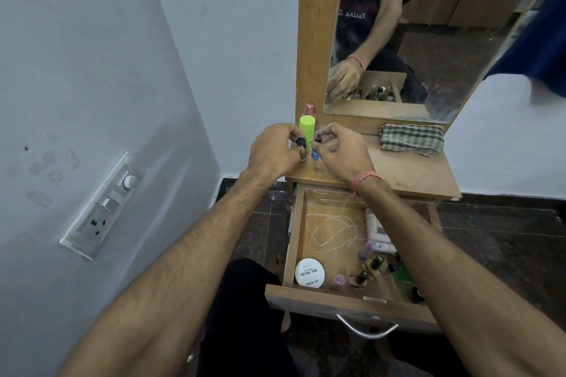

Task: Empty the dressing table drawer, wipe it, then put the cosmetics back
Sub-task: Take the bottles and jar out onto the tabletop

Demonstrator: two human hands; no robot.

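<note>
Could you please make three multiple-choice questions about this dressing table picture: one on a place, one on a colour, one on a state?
1. Where does the checked cloth lie?
A. in the drawer
B. on the tabletop, right side, below the mirror
C. on the floor

2. What colour is the tall bottle between the hands?
A. bright yellow-green
B. red
C. white

3. What state is the drawer in?
A. shut
B. pulled out and empty
C. pulled out, cosmetics inside

Answers: 1 B, the cloth rests folded on the tabletop. 2 A, it shows between the left hand and right hand. 3 C, the white round tin and small bottles lie inside.
</note>
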